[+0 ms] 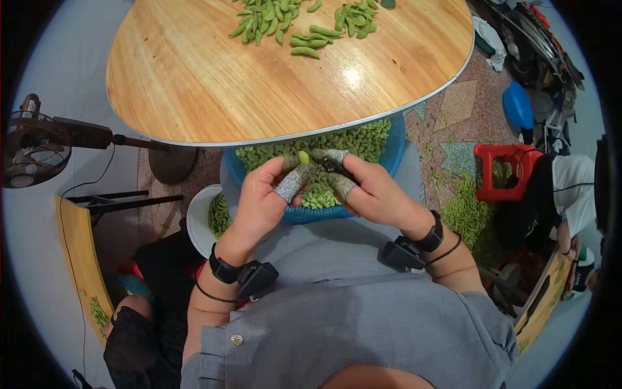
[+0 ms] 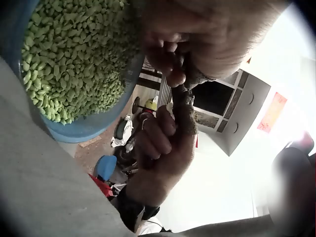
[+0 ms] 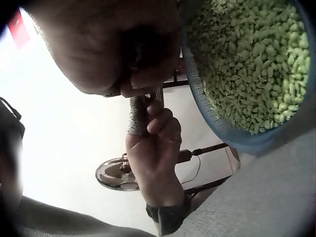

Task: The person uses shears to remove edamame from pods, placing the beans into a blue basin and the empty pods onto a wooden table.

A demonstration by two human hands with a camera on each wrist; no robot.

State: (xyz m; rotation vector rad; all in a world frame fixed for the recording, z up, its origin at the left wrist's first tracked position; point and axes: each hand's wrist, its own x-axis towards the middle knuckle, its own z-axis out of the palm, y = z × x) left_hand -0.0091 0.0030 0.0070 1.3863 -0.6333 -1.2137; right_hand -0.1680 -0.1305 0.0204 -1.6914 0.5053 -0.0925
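Over a blue basin point(image 1: 397, 146) of shelled green soybeans point(image 1: 321, 196), both hands meet, several fingers wrapped in speckled grey tape. My left hand point(image 1: 262, 194) pinches a green soybean pod point(image 1: 303, 157) between its taped thumb and finger; only its rounded end shows. A slim black object point(image 1: 339, 168) lies between the taped thumb and forefinger of my right hand point(image 1: 379, 194), and I cannot tell its kind. In the left wrist view the fingertips of the right hand point(image 2: 165, 143) come up against those of the left.
A wooden table point(image 1: 259, 97) with piles of pods point(image 1: 265, 19) curves over the basin's far side. At left are a white bucket point(image 1: 197, 220) of pods and a fan point(image 1: 39, 139). Pods heap on the floor by a red stool point(image 1: 499, 191) at right, near another person point(image 1: 573, 188).
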